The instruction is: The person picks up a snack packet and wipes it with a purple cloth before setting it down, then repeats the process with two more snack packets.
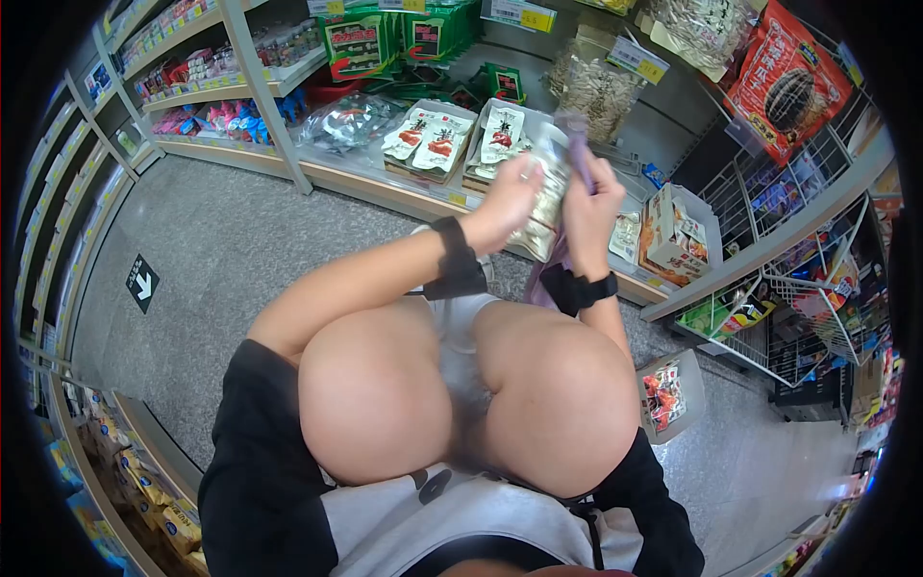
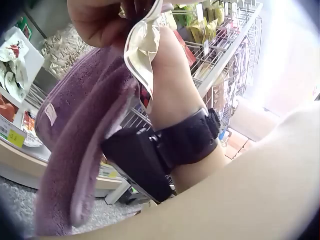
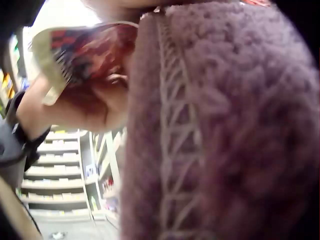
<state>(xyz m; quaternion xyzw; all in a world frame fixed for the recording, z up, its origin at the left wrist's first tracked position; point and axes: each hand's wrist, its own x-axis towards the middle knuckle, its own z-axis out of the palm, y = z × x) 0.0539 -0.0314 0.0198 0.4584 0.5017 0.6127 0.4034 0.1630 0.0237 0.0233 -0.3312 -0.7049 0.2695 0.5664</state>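
So the person's squatting in a store aisle, and both hands are up in front of the knees. Left hand (image 1: 510,204) has its fingers pinched on a shiny snack packet (image 1: 540,219), which sits between the two hands, just this side of the low shelf (image 1: 361,180). It's a bit blurry in the head view, but the left wrist view catches its pale crinkled edge. Right hand (image 1: 590,207) is clamped on a fuzzy purple cloth (image 2: 67,120), which hangs down right beside the packet; can't tell how each finger sits, though. Far side of the hands, the shelf has open boxes of packets, two toward the left and a printed box (image 1: 661,231) on the right. There's also a white box (image 1: 694,392) on the floor, near right knee.
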